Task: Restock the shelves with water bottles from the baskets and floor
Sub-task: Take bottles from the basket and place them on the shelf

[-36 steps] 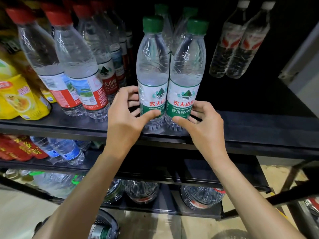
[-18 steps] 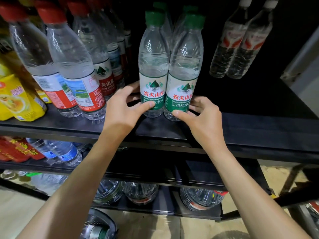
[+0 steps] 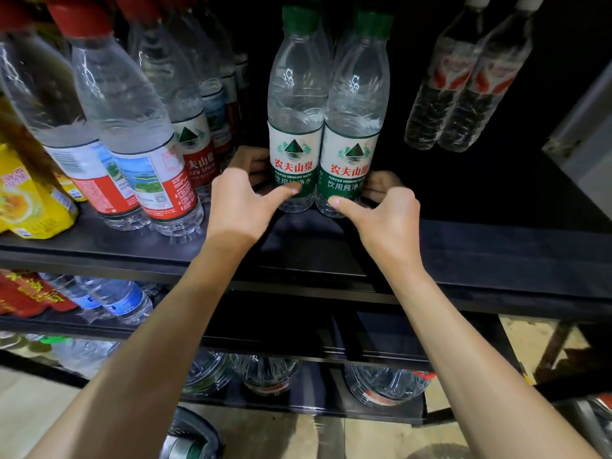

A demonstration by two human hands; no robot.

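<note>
Two clear water bottles with green caps and green-and-white labels stand upright and touching on the black shelf (image 3: pixel 463 246). My left hand (image 3: pixel 238 210) holds the left bottle (image 3: pixel 294 111) low down, with the thumb on its front and the fingers round its far left side. In the same way my right hand (image 3: pixel 387 220) holds the right bottle (image 3: pixel 356 111), thumb in front and fingers behind its right side. More green-capped bottles show dimly behind the pair.
Rows of red-capped water bottles (image 3: pixel 132 127) stand close on the left, with yellow packets (image 3: pixel 26 193) beyond them. Two white-capped bottles (image 3: pixel 463 77) stand at the back right. Lower shelves hold blue-labelled bottles (image 3: pixel 116 299) and large jugs (image 3: pixel 381 385). A basket (image 3: pixel 192 438) sits on the floor.
Both hands have slid the two green-capped bottles from the shelf's front edge deeper onto the shelf, keeping hold of them.
</note>
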